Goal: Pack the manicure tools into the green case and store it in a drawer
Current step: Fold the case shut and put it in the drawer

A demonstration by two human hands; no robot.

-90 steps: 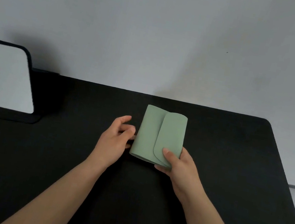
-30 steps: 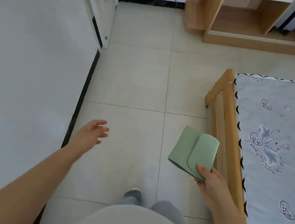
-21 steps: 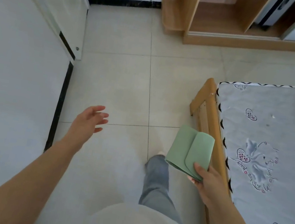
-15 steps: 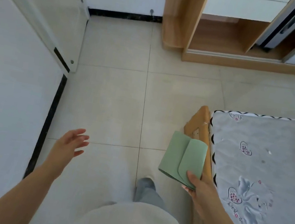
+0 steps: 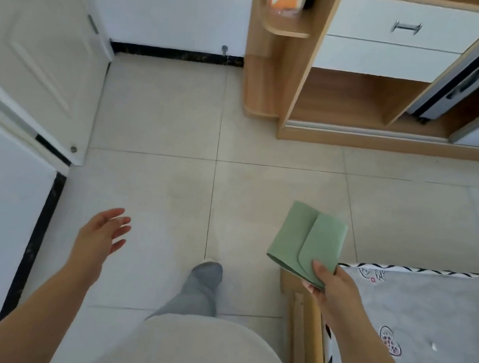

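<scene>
Green case [image 5: 306, 241], closed, in right hand [image 5: 330, 285]

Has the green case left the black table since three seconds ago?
Yes. The green case, in the right hand, is now over tiled floor, near the wooden cabinet.

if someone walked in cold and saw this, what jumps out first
The green case, folded shut, stands out against the pale tiled floor, pinched at its near corner by the right hand. The left hand hangs open and empty at lower left. Ahead at upper right is a wooden cabinet with two white drawers, both closed.
</scene>
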